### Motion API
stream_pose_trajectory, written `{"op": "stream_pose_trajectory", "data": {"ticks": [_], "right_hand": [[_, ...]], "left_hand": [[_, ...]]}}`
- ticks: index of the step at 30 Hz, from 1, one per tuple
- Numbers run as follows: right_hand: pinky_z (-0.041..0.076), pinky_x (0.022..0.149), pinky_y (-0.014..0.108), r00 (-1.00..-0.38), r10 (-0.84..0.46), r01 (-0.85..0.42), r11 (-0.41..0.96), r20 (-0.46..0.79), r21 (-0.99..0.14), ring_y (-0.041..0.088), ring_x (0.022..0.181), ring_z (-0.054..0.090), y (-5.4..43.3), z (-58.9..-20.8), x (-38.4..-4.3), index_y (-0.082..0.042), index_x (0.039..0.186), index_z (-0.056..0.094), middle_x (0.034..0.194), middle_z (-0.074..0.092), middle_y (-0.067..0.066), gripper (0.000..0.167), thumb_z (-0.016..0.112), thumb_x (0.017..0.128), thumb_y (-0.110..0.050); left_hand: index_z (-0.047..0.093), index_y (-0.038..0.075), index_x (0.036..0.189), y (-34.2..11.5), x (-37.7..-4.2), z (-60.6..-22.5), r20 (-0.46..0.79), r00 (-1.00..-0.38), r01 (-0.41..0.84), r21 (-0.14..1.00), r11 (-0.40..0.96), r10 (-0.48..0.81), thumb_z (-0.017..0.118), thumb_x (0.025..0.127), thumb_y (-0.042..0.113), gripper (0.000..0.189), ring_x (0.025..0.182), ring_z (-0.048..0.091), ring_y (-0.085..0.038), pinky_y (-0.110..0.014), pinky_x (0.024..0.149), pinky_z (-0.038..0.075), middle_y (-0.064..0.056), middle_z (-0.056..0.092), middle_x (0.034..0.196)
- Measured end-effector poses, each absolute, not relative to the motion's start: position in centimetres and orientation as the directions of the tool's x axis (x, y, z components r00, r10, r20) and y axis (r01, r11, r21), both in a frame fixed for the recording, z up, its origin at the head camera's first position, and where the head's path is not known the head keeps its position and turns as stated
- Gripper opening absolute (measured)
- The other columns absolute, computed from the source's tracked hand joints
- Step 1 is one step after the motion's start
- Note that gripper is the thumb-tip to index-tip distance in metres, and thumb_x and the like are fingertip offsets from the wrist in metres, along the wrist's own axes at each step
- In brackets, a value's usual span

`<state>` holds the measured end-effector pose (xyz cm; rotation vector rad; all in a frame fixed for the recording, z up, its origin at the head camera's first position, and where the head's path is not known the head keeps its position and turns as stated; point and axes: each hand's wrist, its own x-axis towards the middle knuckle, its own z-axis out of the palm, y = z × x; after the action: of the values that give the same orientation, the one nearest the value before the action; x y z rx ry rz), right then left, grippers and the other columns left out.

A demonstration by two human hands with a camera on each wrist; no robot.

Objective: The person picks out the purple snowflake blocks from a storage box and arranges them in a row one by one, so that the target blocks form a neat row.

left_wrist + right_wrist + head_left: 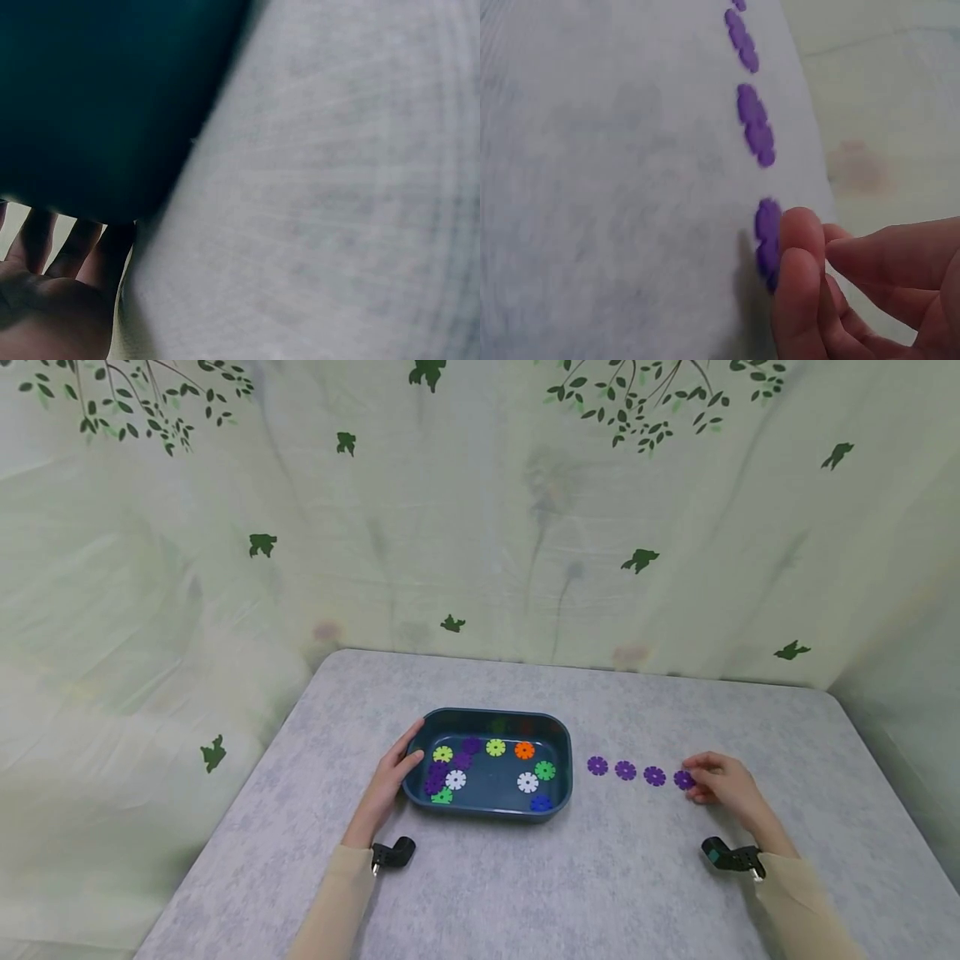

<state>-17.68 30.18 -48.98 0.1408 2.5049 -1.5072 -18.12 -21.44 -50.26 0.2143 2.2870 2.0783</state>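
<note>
My left hand holds the left end of a dark blue tray, its thumb over the rim. In the left wrist view, the fingers reach up to the tray's wall, their tips hidden. My right hand pinches a purple flower-shaped disc between thumb and fingertips. This disc appears at the near end of a row in the right wrist view, partly covered by the fingers. Three more purple discs lie spaced out to its left, towards the tray.
Inside the tray lie several slotted discs, among them yellow, orange, white, green, blue and purple ones. A grey table carries everything, with a leaf-printed cloth hanging behind it.
</note>
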Motion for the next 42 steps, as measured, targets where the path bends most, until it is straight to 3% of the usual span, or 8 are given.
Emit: {"op": "stream_pose_trajectory", "data": {"ticks": [7,12,17,24,28,34,42], "right_hand": [[0.055,0.067,0.027,-0.979,-0.096,0.119,0.435,-0.178,-0.893,0.017,0.074,0.063,27.2,-46.8,-18.5,0.011,0.124,0.049,0.111,0.053,0.027,0.034,0.046,0.100,-0.013],[0.055,0.070,0.029,-0.972,-0.192,0.068,0.324,-0.136,-0.944,0.021,0.077,0.062,23.4,-45.3,-19.2,0.011,0.124,0.048,0.111,0.052,0.028,0.035,0.048,0.101,-0.015],[0.055,0.071,0.031,-0.955,-0.276,0.049,0.222,-0.111,-0.974,0.020,0.075,0.062,18.6,-44.6,-19.9,0.011,0.120,0.050,0.108,0.053,0.027,0.033,0.052,0.099,-0.014],[0.056,0.074,0.041,-0.891,-0.441,0.054,0.130,-0.107,-0.990,0.031,0.078,0.062,11.8,-43.8,-20.6,0.010,0.120,0.053,0.105,0.059,0.021,0.031,0.053,0.098,-0.012],[0.054,0.076,0.045,-0.852,-0.511,0.057,0.125,-0.113,-0.991,0.032,0.079,0.062,8.6,-43.6,-21.1,0.009,0.121,0.054,0.099,0.062,0.014,0.030,0.053,0.098,-0.011],[0.052,0.080,0.050,-0.792,-0.591,0.080,0.153,-0.156,-0.985,0.029,0.080,0.064,5.1,-43.8,-22.4,0.007,0.122,0.055,0.116,0.057,0.029,0.029,0.052,0.099,-0.010],[0.055,0.072,0.034,-0.701,-0.659,0.121,0.268,-0.273,-0.956,0.019,0.076,0.065,2.0,-45.0,-24.3,0.007,0.126,0.053,0.121,0.057,0.025,0.031,0.049,0.099,-0.009]], "left_hand": [[0.035,0.018,0.150,-21.6,-18.2,-50.2,0.041,-0.990,0.052,0.995,0.080,0.132,0.049,0.101,0.013,0.052,0.143,0.014,-0.016,-0.045,0.114,0.009,0.001,0.027,0.155],[0.034,0.016,0.150,-21.7,-18.4,-50.3,0.042,-0.989,0.050,0.997,0.052,0.144,0.048,0.101,0.010,0.052,0.143,0.012,-0.019,-0.048,0.114,0.006,-0.001,0.026,0.155],[0.035,0.022,0.150,-21.5,-18.3,-50.3,0.037,-0.991,0.047,0.996,0.077,0.131,0.049,0.101,0.014,0.051,0.142,0.015,-0.014,-0.045,0.114,0.009,0.006,0.028,0.154],[0.036,0.023,0.149,-21.4,-18.2,-50.2,0.050,-0.991,0.062,0.994,0.092,0.121,0.050,0.101,0.015,0.051,0.142,0.017,-0.014,-0.047,0.114,0.010,0.006,0.029,0.153],[0.036,0.023,0.149,-21.4,-18.2,-50.3,0.047,-0.992,0.058,0.995,0.083,0.120,0.050,0.101,0.015,0.051,0.142,0.017,-0.015,-0.047,0.114,0.010,0.005,0.029,0.154],[0.035,0.021,0.150,-21.3,-18.2,-50.3,0.041,-0.992,0.049,0.997,0.066,0.121,0.049,0.101,0.014,0.052,0.142,0.016,-0.014,-0.045,0.114,0.010,0.004,0.028,0.154],[0.036,0.021,0.150,-21.2,-18.2,-50.2,0.021,-0.993,0.029,0.997,0.066,0.115,0.050,0.100,0.018,0.052,0.142,0.016,-0.016,-0.044,0.114,0.010,0.003,0.027,0.155]]}}
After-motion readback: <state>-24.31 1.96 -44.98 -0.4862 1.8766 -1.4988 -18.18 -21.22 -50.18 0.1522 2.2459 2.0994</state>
